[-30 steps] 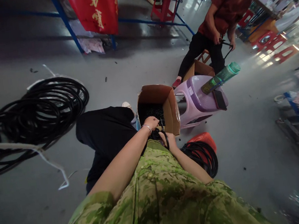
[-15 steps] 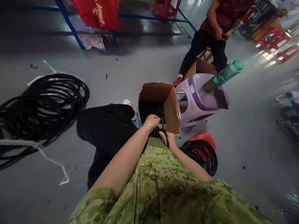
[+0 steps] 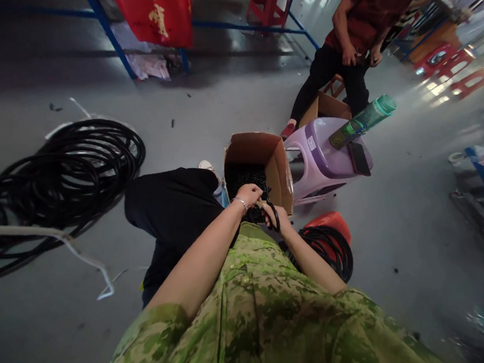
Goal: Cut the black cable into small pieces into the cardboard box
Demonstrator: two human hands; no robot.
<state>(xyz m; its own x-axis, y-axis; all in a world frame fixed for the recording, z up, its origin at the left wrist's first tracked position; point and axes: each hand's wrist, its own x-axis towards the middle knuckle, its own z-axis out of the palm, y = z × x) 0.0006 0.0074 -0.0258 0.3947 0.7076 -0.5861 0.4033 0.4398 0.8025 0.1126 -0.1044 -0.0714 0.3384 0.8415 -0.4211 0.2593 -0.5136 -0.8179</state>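
Observation:
My left hand (image 3: 249, 194), with a bracelet at the wrist, is over the near part of an open cardboard box (image 3: 278, 188). Its fingers are pinched together; what they hold is too small to make out. Close beside it on the right, my right hand (image 3: 277, 217) is closed on a curved black loop (image 3: 276, 219), which could be a handle or a bent hose. Something small and tan shows by the right fingertips. Many small black pieces (image 3: 245, 175) fill the bottom of the box.
A purple stool (image 3: 327, 160) carries a green bottle (image 3: 364, 121) and a phone (image 3: 359, 159). Black hose coils (image 3: 91, 163) lie at left, a smaller coil (image 3: 333, 252) by a red bag at right. A co-worker (image 3: 352, 40) sits beyond, near another box.
My right hand has shifted slightly up and right with the black loop. My left hand stays nearly in place. The co-worker's hands have moved a little apart.

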